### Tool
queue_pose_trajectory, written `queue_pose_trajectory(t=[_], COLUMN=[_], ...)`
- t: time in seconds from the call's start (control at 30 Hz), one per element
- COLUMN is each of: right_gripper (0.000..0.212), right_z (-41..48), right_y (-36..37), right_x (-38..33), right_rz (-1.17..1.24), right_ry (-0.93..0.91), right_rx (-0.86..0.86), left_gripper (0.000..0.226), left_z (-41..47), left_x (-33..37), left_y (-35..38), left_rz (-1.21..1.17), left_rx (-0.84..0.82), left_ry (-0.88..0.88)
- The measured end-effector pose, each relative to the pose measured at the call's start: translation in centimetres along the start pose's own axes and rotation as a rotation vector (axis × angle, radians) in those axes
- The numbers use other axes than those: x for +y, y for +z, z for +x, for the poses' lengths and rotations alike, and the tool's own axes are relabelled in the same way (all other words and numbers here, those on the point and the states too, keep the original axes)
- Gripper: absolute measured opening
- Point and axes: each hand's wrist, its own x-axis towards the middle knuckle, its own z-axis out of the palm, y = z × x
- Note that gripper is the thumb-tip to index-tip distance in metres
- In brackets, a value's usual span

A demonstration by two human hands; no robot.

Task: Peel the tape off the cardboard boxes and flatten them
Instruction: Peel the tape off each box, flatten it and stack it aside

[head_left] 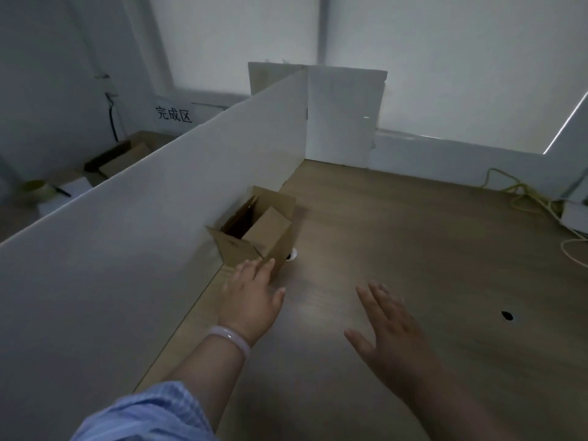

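Box [267,230]: small and brown. It stands on the table [413,237], right beside the white wall board [159,218]. Its top flaps stand open, so it is not flat yet. No tape shows on it from here.
Left hand [251,294]: fingers straight and wide, holding nothing. The fingertips are at the near corner of the box. Whether they touch it or stop just short, I cannot tell. It looks like a reach to pull the box closer.
Right hand [391,329]: fingers spread wide over the table, holding nothing, well apart from the box. It is likely ready to help grab the other side.
Wall board: it splits the table in two, maybe to keep done boxes away from the rest.
Far side: flat brown boxes [124,157] lie there, below a paper sign [173,115].
Next: bring the box near, look for tape, then press it flat.
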Motion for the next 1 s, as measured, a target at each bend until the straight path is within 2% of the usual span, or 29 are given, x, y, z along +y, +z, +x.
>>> queue_pose_trajectory(t=[0.23, 0.33, 0.43, 0.67, 0.83, 0.9, 1.0], right_gripper=[0.07, 0.07, 0.068, 0.066, 0.07, 0.078, 0.07], right_z=[4.7, 5.7, 6.0, 4.0, 1.6, 0.0, -2.4], right_y=[2.8, 4.0, 5.3, 6.6, 6.3, 5.8, 4.8], right_x=[-0.5, -0.4, 0.0, 1.1, 2.4, 3.1, 4.7], right_rz=[-0.02, -0.014, -0.004, -0.003, 0.028, 0.045, 0.187], right_ry=[0.043, 0.041, 0.048, 0.103, 0.135, 0.175, 0.3], right_rx=[-0.03, -0.039, -0.043, -0.129, -0.129, -0.166, -0.279], left_gripper=[0.062, 0.066, 0.065, 0.056, 0.044, 0.042, 0.04], left_z=[10.9, 13.8, 14.8, 12.1, 7.2, 4.7, 1.0], left_x=[-3.4, -4.2, -4.3, -2.9, -0.2, 1.7, 5.0], left_y=[1.8, 2.2, 2.9, 4.1, 3.9, 3.7, 3.4], left_rz=[0.102, 0.221, 0.231, 0.155, 0.012, -0.077, -0.262], left_rx=[-0.014, -0.13, -0.208, 0.004, 0.032, 0.056, 0.035], left_ry=[-0.033, -0.094, -0.128, -0.057, 0.07, 0.117, 0.151])
